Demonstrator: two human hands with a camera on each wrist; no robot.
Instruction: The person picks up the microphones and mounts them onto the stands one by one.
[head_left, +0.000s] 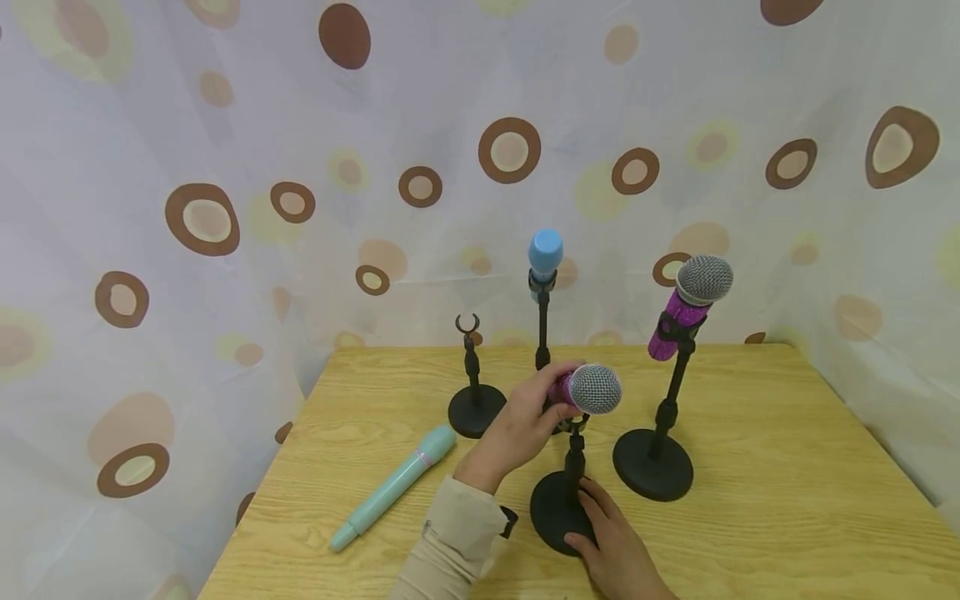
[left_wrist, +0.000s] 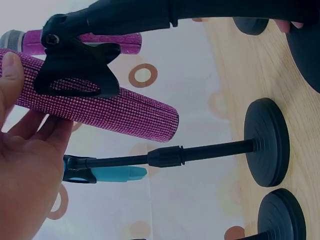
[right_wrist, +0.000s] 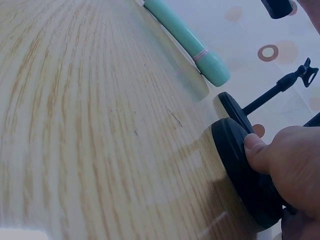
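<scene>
My left hand [head_left: 519, 423] grips a sparkly purple microphone [head_left: 597, 389] with a silver mesh head, at the top of the nearest black stand. In the left wrist view the microphone's studded handle [left_wrist: 145, 116] lies across the stand's clip [left_wrist: 75, 75]; how deep it sits there I cannot tell. On the round base [head_left: 550, 510] of this microphone stand my right hand [head_left: 621, 546] has its hold. Its thumb lies on top of the disc near the rim in the right wrist view, while the other fingers are partly hidden.
A second purple microphone [head_left: 678, 321] stands in a stand at the right. Behind my left hand, a blue microphone [head_left: 546, 252] sits in another stand. A stand with a bare clip [head_left: 472, 367] is at the back left. A mint-green microphone [head_left: 397, 483] lies on the wooden table [head_left: 787, 500].
</scene>
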